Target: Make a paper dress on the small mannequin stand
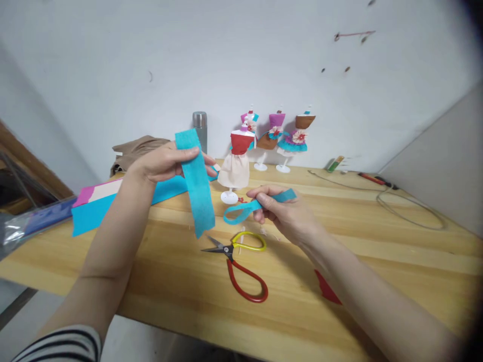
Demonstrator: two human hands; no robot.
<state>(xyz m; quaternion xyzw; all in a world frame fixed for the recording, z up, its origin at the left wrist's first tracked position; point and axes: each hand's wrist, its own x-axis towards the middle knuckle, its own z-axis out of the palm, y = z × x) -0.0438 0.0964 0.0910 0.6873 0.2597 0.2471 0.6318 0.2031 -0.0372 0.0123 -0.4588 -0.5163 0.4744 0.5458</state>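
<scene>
My left hand (169,161) pinches the upper part of a wide blue felt strip (198,196) that hangs down over the table. A narrower blue strip (236,213), looped back on itself, is gripped between the thumb and fingers of my right hand (277,206). Below both hands lie scissors (227,250) with one yellow and one red handle, blades spread apart. Just behind the hands stands a small dress form (234,168) in a red top and cream skirt. Part of a red scrap (326,288) shows beside my right forearm.
Several dressed mini forms (277,133) stand by the wall, near a grey thermos (199,120). Blue sheet material (92,216) and brown cloth (141,148) lie left. A cable (411,221), a red tool (372,178) and a small green item (335,164) are on the right.
</scene>
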